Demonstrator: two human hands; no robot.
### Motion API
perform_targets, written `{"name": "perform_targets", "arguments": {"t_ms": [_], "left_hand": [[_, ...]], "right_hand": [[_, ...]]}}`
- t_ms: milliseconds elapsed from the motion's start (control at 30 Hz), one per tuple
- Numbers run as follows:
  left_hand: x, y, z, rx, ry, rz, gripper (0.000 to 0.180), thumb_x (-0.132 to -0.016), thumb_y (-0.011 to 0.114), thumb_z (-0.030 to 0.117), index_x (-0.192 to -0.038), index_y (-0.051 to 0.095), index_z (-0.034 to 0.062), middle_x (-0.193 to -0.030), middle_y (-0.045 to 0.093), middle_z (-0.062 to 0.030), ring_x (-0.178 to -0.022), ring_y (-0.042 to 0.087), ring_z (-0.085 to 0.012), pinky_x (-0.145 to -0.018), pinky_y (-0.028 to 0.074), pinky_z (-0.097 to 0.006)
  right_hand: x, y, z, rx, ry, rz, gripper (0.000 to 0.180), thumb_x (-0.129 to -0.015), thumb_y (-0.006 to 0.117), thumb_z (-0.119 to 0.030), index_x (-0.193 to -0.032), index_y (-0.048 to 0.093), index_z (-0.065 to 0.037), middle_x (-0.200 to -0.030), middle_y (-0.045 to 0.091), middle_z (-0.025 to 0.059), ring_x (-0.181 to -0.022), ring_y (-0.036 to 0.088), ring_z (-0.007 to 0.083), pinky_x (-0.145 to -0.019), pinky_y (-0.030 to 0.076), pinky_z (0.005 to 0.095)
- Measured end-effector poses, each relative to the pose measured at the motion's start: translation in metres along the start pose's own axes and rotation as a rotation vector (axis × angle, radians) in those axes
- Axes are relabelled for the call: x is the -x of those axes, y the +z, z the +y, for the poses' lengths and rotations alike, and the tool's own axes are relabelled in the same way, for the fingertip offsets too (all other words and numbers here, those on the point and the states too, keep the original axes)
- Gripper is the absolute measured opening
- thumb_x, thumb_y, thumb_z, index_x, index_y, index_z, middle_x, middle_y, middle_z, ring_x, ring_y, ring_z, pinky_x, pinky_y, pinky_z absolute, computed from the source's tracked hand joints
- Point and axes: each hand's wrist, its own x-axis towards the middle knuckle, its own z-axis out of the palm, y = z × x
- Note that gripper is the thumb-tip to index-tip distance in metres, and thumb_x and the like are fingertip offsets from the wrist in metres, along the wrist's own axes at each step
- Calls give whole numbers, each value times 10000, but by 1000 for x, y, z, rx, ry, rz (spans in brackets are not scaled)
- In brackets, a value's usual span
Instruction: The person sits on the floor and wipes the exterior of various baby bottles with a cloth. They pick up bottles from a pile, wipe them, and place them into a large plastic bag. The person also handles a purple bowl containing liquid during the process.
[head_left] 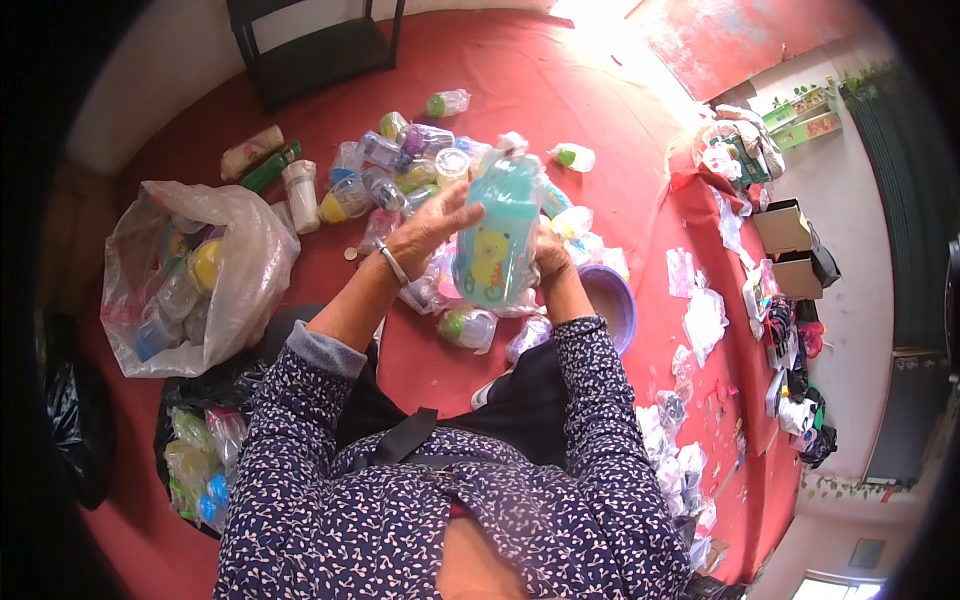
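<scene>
Between both hands, in front of my chest, is a flat teal plastic case [495, 235] with a yellow bear picture, wrapped in clear plastic. My left hand [435, 228] grips its left edge, thumb on the front face. On its right edge is my right hand [549, 252], fingers partly hidden behind the case. Beyond it lies a pile of baby bottles [385, 150] in clear wrap with coloured caps. A green-capped bottle [467, 328] rests just below the case, by my lap.
A clear plastic sack [270, 255] of bottles stands at left, above a black bag [165, 430] with wrapped items. A purple basin [628, 300] sits right of my right hand. Plastic wrappers [705, 320] litter the red floor at right. A black stand [325, 60] is at the back.
</scene>
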Motion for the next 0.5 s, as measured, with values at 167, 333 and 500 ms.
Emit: {"name": "perform_targets", "arguments": {"t_ms": [167, 333, 500], "left_hand": [[9, 6, -8, 41, -51, -300, 685, -705, 671, 473, -1163, 474, 3, -1056, 565, -82, -948, 548, -160, -838, 430, -286], [5, 6, -6, -250, 5, 68, 570, -677, 737, 298, -1106, 503, 4, -966, 594, -67, -857, 570, -128, -753, 469, -271], [-12, 2, -76, -556, 59, 241, 472, -648, 767, 278, -992, 576, 15, -883, 603, -48, -760, 565, -124, -727, 461, -268]], "right_hand": [[27, 10, 9, 212, 102, -52, 429, -736, 672, -191, -1122, 547, -51, -1005, 594, 32, -863, 558, 122, -731, 455, 261], [33, 2, -13, 695, 26, 337, 238, -809, 569, -208, -942, 610, -15, -895, 603, 68, -759, 563, 130, -675, 471, 283], [12, 47, -28, 493, -497, 701, 153, -894, 520, -187, -909, 497, -36, -770, 576, 74, -600, 564, 121, -483, 463, 221]]}}
